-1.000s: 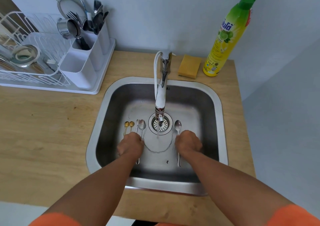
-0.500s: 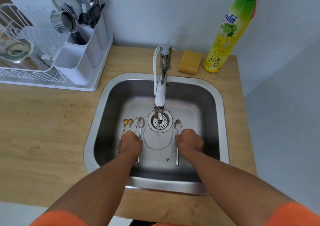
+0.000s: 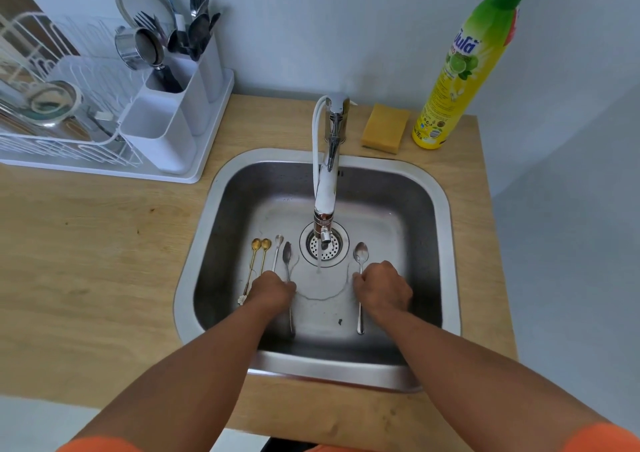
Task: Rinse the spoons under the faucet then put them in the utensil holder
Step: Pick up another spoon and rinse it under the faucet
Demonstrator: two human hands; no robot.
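Pale blue-grey wall is running behind a wooden counter (image 3: 104,250) w/ a steel sink (image 3: 446,243) set into it. We're reaching both arms into the basin. Our left hand (image 3: 272,290) is curling closed over the handle of a silver spoon (image 3: 287,254), whose bowl is turned on edge & pointing toward the drain (image 3: 323,243). Our right hand (image 3: 382,287) is curling closed on the handle of a second silver spoon (image 3: 361,252), bowl up, handle end sticking out toward the near sink wall. Can't tell if either spoon is lifting off the sink floor.

Faucet (image 3: 327,174) is running a thin stream onto the floor just near-side of the drain, btwn our two hands. Two gold spoons (image 3: 260,245) & a slim silver one (image 3: 278,243) are lying side by side near the left sink wall, just left of our left hand.

Utensil holder (image 3: 180,105), white, is standing at the back-left of the counter on the dish rack (image 3: 52,133), w/ forks & spoons sitting in its far compartments. Yellow sponge (image 3: 384,127) & a green-capped soap bottle (image 3: 460,70) are sitting at the back-right corner.
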